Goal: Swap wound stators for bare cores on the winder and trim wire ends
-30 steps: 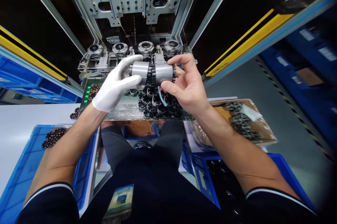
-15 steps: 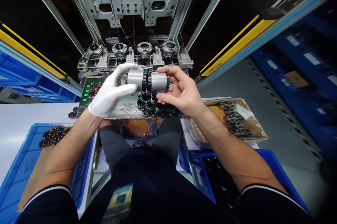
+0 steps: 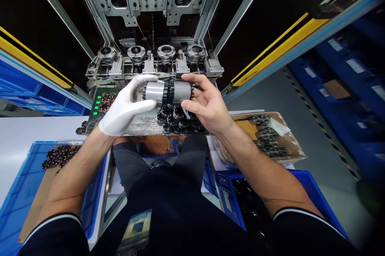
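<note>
My left hand (image 3: 120,107), in a white glove, is closed around a grey stator core (image 3: 154,93) with black toothed ends. The fingers of my bare right hand (image 3: 212,105) grip a second stator core (image 3: 181,92) of the same kind. Both cores lie on their sides, end to end, with their black toothed rims touching or nearly so. They are held above the bench (image 3: 140,123). Just below them sits a pile of black-ended stator cores (image 3: 173,121). A light blue strip (image 3: 186,114) shows under my right thumb; I cannot tell what it is.
Ahead stands a winding machine with several round fixtures (image 3: 166,52) and thin wires above. Copper-wound stators (image 3: 106,103) lie at the bench's left, near green lights. A blue bin (image 3: 36,160) is at left. At right are a cardboard box of cores (image 3: 293,148) and another blue bin (image 3: 313,192).
The right core looks slightly turned, its side now darker. My right thumb has shifted a little, and the blue strip has come into sight. The camera view has tipped slightly downward.
</note>
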A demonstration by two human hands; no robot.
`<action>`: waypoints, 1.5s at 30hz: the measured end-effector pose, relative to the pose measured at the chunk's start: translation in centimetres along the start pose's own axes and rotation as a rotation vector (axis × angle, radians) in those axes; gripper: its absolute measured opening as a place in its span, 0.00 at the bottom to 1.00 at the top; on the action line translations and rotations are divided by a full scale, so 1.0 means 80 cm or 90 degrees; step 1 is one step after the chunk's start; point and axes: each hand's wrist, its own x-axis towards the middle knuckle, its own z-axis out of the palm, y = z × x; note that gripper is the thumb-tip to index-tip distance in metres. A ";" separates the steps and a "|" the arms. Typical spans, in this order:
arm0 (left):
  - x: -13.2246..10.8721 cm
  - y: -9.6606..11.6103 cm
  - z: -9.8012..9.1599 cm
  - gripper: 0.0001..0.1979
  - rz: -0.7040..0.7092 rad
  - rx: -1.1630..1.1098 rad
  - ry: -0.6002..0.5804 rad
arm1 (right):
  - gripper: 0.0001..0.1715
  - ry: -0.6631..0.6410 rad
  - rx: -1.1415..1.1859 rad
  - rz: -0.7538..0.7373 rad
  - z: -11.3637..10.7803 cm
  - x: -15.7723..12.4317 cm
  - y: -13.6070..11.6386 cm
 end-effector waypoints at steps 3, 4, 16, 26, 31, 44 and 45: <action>0.006 -0.005 0.003 0.34 -0.024 -0.045 -0.016 | 0.40 -0.009 0.034 0.015 -0.001 0.006 0.008; 0.009 -0.006 0.003 0.33 -0.033 -0.058 -0.023 | 0.38 -0.010 0.038 0.021 -0.003 0.009 0.009; 0.234 -0.018 -0.047 0.32 0.084 0.362 0.017 | 0.36 0.114 -0.540 -0.154 -0.171 0.207 -0.059; 0.392 -0.121 -0.020 0.38 -0.135 0.748 -0.067 | 0.36 -0.004 -0.882 -0.065 -0.281 0.344 0.029; 0.398 -0.120 -0.026 0.38 -0.116 0.800 -0.138 | 0.43 -0.142 -0.915 -0.086 -0.311 0.373 0.034; 0.492 -0.170 -0.052 0.64 -0.118 0.887 -0.354 | 0.40 -0.191 -1.040 0.080 -0.268 0.375 0.000; 0.495 -0.180 -0.057 0.64 -0.102 0.871 -0.351 | 0.43 -0.171 -1.038 0.064 -0.260 0.357 0.007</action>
